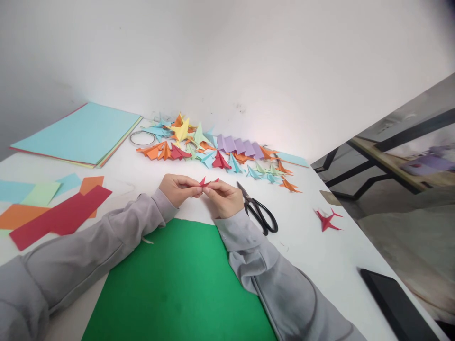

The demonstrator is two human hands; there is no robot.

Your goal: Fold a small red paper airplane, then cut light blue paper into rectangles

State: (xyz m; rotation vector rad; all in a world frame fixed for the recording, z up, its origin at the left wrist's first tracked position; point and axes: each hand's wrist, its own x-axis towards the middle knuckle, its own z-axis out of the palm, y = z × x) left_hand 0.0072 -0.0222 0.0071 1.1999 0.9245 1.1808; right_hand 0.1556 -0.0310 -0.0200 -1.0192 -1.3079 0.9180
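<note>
My left hand [178,188] and my right hand [224,198] meet over the white table [320,255], both pinching a small folded red paper piece [206,182] between their fingertips. Both arms wear grey sleeves. A large green sheet [177,289] lies under my forearms. Black scissors [259,211] lie just right of my right hand.
A heap of folded paper shapes [213,149] in many colours lies beyond my hands, with a tape ring [142,138] to its left. A stack of coloured sheets [80,135] sits far left, cut strips [57,215] nearer. A red folded shape [327,220] and a black phone [398,305] lie right.
</note>
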